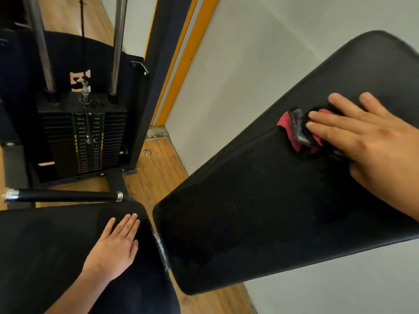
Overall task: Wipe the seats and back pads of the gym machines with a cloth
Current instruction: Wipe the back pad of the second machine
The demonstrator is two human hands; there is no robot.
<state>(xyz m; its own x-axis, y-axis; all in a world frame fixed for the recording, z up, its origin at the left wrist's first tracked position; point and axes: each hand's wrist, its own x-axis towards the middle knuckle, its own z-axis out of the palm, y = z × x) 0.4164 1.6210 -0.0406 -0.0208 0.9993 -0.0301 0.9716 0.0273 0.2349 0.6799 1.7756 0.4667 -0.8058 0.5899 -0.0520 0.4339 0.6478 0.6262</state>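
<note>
A long black back pad (260, 211) slopes from the lower middle up to the upper right. On its upper part lies a crumpled red and black cloth (297, 130). My right hand (367, 141) presses flat on the cloth with straight, spread fingers. Part of the cloth is hidden under the palm. The black seat pad (45, 257) fills the lower left. My left hand (115, 245) rests flat on the seat near its right edge, fingers straight and together, holding nothing.
A black weight stack (84, 141) with two chrome guide rods (118, 46) stands at the left rear. A black handle bar (63, 196) lies just beyond the seat. A white wall (249, 64) with an orange strip runs behind the back pad. The floor (158, 173) is wood.
</note>
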